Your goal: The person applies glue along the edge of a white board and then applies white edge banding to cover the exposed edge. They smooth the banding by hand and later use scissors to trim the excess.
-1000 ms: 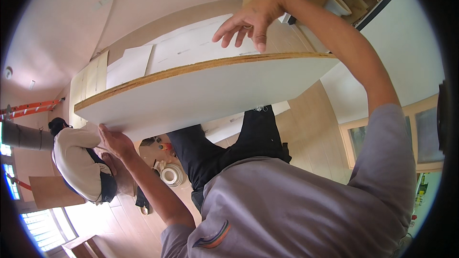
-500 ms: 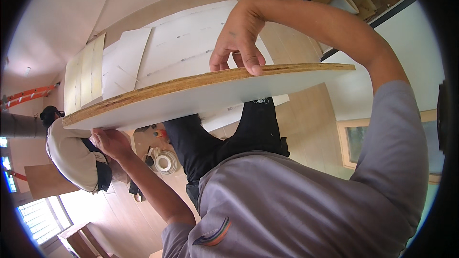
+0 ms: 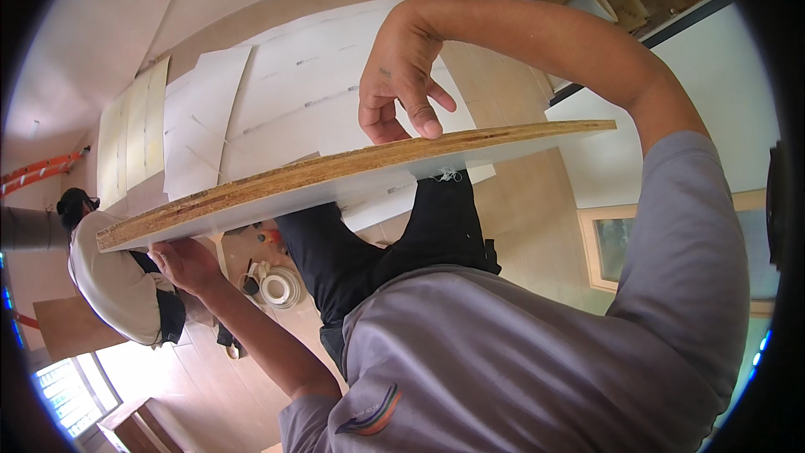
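A long board [image 3: 360, 159] with a raw wood-coloured edge and a pale smooth face spans the view in front of me, its left end lower than its right. My left hand [image 3: 186, 265] grips its lower side near the left end; some of those fingers are hidden by the board. Over the middle of the upper edge, my right hand [image 3: 401, 88] hangs down with fingers spread. Its thumb and lower fingertips are at or just above the wood edge, and one finger sticks out free.
Large white sheets [image 3: 293, 75] lie on the floor beyond the board, beside yellowish panels [image 3: 130, 130]. A person [image 3: 113, 277] in a pale top bends close to the board's left end. White coiled tubing [image 3: 279, 287] lies near my legs. An orange ladder [image 3: 46, 169] is at far left.
The board has tilted, showing more of its wood edge and less of its pale face. My right fingers have loosened and lifted from around the upper edge. The left hand still holds on.
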A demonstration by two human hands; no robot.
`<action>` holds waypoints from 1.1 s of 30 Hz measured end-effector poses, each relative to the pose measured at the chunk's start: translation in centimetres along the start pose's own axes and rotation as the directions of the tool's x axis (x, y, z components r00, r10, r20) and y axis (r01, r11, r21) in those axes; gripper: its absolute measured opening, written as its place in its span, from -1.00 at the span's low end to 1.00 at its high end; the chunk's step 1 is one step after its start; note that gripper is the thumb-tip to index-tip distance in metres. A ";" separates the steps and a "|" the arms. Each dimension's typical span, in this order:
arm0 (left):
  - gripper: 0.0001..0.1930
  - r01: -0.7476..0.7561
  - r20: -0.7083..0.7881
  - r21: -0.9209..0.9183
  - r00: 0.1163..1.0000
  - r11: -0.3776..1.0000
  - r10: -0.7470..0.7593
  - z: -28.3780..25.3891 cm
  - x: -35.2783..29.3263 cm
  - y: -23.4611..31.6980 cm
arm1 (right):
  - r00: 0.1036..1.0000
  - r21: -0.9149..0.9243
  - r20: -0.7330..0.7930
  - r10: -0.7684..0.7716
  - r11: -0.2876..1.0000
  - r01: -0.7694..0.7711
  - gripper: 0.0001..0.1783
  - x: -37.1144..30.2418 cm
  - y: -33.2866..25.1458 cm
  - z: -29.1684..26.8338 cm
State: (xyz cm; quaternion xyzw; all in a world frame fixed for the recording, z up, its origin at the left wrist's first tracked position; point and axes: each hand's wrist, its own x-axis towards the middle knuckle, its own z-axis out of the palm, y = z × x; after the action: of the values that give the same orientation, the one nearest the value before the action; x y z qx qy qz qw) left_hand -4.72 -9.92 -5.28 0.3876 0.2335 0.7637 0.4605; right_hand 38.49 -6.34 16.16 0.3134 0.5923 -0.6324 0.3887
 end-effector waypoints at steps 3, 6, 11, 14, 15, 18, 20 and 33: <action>-0.60 -0.005 -0.027 0.030 1.000 1.000 0.006 -0.2 0.1 0.5 | 0.991 0.008 -0.132 0.005 1.000 -0.004 -0.15 -0.5 -0.1 -0.8; -0.59 -0.005 -0.009 0.042 1.000 0.999 0.006 -0.1 0.2 0.4 | 0.953 0.078 -0.302 0.014 0.997 0.010 -0.03 -2.5 0.7 -0.9; -0.61 -0.004 0.011 0.080 1.000 0.997 0.003 0.3 0.8 0.5 | 0.979 0.061 -0.204 -0.018 0.998 0.031 0.11 -3.1 -0.1 1.8; -0.64 0.032 -0.062 0.076 0.998 0.997 -0.027 1.3 0.8 0.4 | 0.979 0.065 -0.204 0.009 0.998 0.005 0.05 -3.5 0.6 1.8; -0.63 0.036 -0.054 0.084 0.998 0.996 -0.032 1.1 0.9 0.4 | 0.981 0.077 -0.194 0.011 0.997 0.004 0.03 -3.6 1.1 1.6; -0.62 0.041 -0.020 0.083 0.999 0.996 -0.040 -0.6 1.3 -0.2 | 0.978 0.139 -0.161 -0.129 0.979 0.152 -0.10 -3.5 3.5 1.1; -0.61 0.024 0.016 0.083 1.000 0.996 -0.025 -1.2 1.3 0.0 | 0.982 0.144 -0.160 -0.105 0.981 0.128 -0.14 -3.3 3.4 1.2; -0.51 0.044 0.073 -0.011 0.996 0.999 -0.043 -1.5 1.1 0.3 | 0.992 0.034 -0.087 -0.088 0.995 0.091 -0.07 -2.3 1.4 1.6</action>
State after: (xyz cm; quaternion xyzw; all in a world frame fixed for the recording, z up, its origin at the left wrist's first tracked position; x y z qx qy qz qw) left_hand -6.38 -9.13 -5.49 0.4071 0.2204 0.7403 0.4875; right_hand 40.88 -7.63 17.57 0.3206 0.6096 -0.6464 0.3284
